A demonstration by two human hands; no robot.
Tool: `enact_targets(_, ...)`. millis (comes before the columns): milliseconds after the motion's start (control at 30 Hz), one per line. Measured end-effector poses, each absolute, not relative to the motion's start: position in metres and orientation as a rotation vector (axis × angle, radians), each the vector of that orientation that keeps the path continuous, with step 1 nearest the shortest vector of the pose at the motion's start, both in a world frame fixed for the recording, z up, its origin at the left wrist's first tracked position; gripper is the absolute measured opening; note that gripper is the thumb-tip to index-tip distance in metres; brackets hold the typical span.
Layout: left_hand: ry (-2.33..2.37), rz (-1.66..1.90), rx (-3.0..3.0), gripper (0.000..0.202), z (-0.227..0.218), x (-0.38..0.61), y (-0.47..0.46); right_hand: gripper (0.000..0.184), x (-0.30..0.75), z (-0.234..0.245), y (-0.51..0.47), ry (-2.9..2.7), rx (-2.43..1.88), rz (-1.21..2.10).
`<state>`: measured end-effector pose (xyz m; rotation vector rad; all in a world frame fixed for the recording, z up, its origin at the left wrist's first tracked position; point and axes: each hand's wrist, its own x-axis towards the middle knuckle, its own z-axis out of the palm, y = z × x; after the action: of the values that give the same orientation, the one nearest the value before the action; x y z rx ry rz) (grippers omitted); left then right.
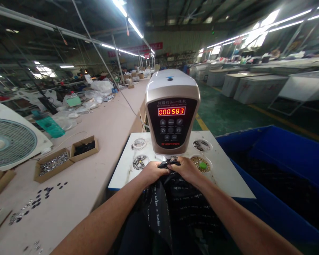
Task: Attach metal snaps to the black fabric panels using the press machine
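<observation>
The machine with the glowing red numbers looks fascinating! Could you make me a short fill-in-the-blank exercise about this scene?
The red display on the button-attaching machine reads ____. The left hand and right hand grip printed fabric that is mainly ____. The large bin beside the machine is coloured ____. The big fan stands on the person's ____ side.

The missing words, in order: 000583; black; blue; left.
</observation>
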<state>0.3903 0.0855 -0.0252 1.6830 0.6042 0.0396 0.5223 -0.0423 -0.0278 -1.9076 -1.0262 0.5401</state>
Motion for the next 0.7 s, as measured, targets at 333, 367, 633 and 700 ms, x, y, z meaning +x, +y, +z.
enact_targets(333, 0.627, 0.073, 1.674, 0.028, -0.037, 0.397, 0.096, 0.02, 0.532, -0.035, -0.03, -1.115, -1.896, 0.525)
enact_targets(367, 0.636, 0.07, 1.678, 0.028, -0.037, 0.398, 0.097, 0.021, 0.532, -0.036, -0.03, -1.12, -1.902, 0.515)
enact_targets(633, 0.675, 0.045, 1.73, 0.031, -0.037, 0.397, 0.108, 0.021, 0.531, -0.041, -0.034, -1.128, -1.975, 0.406)
enact_targets(700, 0.664, 0.027, 1.69, 0.035, -0.039, 0.396, 0.109, 0.024, 0.53, -0.044, -0.036, -1.113, -2.003, 0.367)
